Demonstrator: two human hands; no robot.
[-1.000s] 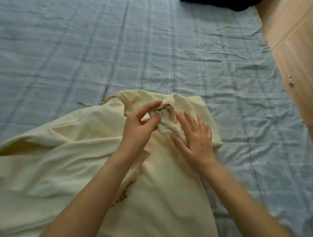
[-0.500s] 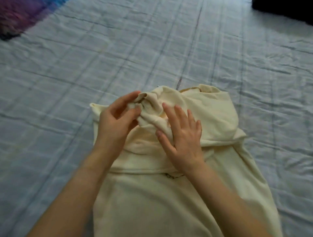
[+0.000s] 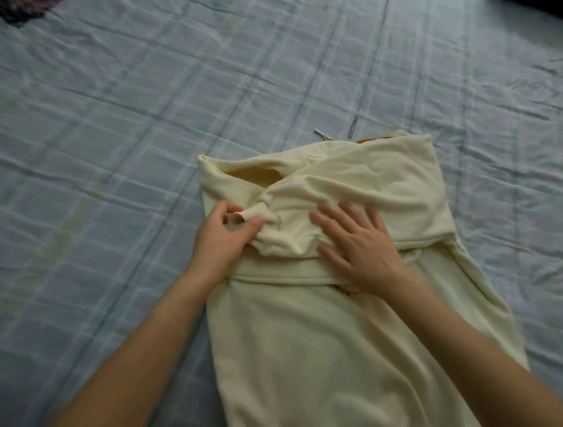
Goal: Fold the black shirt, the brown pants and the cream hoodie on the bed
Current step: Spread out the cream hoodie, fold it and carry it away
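Observation:
The cream hoodie [image 3: 335, 335] lies lengthwise on the bed, its body running toward me and its sleeves folded across the chest. My left hand [image 3: 222, 240] pinches the ribbed sleeve cuff [image 3: 253, 215] between thumb and fingers at the hoodie's left edge. My right hand [image 3: 359, 243] lies flat with spread fingers on the folded sleeve, pressing it onto the chest. A drawstring tip [image 3: 318, 132] pokes out beyond the far end. Neither the black shirt nor the brown pants can be told apart in this view.
The bed is covered by a wrinkled light blue checked sheet [image 3: 137, 122]. A purple patterned cloth [image 3: 21, 9] shows at the far left corner. Something dark [image 3: 551, 3] sits at the far right corner.
The left hand has drawn the cuff down and to the left across the chest. The right hand has flattened onto the sleeve. My view has shifted, so the hoodie sits further right.

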